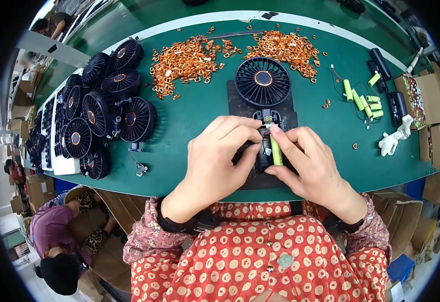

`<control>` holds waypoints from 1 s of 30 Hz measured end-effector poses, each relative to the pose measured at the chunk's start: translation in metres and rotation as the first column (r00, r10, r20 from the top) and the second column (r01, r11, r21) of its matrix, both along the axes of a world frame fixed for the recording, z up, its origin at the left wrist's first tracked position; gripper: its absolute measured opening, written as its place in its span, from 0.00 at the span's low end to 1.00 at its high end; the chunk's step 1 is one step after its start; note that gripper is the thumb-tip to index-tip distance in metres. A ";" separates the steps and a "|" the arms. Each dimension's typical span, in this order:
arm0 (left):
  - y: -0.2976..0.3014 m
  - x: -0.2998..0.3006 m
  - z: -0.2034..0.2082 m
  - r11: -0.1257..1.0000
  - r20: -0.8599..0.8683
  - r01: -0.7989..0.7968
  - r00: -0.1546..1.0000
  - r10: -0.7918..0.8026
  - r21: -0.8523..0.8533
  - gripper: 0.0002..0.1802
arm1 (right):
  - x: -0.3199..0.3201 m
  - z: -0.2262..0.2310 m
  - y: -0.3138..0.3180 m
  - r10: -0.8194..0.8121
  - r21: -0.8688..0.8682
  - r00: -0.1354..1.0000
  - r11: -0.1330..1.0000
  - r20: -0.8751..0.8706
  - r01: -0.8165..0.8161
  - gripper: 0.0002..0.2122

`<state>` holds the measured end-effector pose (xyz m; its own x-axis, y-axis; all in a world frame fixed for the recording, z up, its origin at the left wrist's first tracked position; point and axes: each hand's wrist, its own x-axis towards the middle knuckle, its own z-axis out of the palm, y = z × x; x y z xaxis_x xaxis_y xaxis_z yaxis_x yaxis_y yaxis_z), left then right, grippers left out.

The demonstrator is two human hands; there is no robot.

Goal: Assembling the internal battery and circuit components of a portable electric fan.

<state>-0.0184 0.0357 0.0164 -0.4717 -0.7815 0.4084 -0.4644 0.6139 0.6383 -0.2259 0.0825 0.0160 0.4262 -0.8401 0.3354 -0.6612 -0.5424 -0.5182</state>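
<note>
Pinching a green battery cell (pixel 276 152) with my right hand (pixel 311 165), right at the handle (pixel 263 157) of a black fan (pixel 262 78) on a dark mat (pixel 236 105). Left hand (pixel 217 151) curls beside handle; can't tell its hold.

Bright Worktop, Dark Curved Rim

We see the worktop (pixel 194 143) under bright, even light, with soft shadows beside the stacked fans (pixel 99 116). The left hand (pixel 217 156) and right hand (pixel 311 161) look crisp to us. Fisheye distortion bends straight edges, and the corners fall to black; the far-left background looks softer.
</note>
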 end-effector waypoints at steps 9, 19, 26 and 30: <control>-0.001 0.005 -0.005 0.997 -0.062 0.067 0.996 -0.064 0.046 0.14 | 0.002 -0.005 -0.003 -0.019 0.034 0.999 0.999 0.039 0.017 0.30; -0.005 0.006 -0.012 0.994 -0.076 0.089 0.994 -0.085 0.064 0.13 | -0.003 -0.009 -0.001 -0.078 0.139 0.962 0.989 0.262 0.042 0.29; 0.001 -0.004 -0.011 1.000 -0.026 0.006 1.000 -0.005 0.030 0.09 | 0.004 -0.015 -0.005 -0.068 0.021 0.981 0.998 0.180 0.066 0.29; 0.000 -0.001 -0.014 1.000 -0.027 0.013 1.000 -0.013 0.008 0.09 | 0.009 -0.014 -0.004 -0.061 -0.033 0.992 0.997 0.114 0.065 0.28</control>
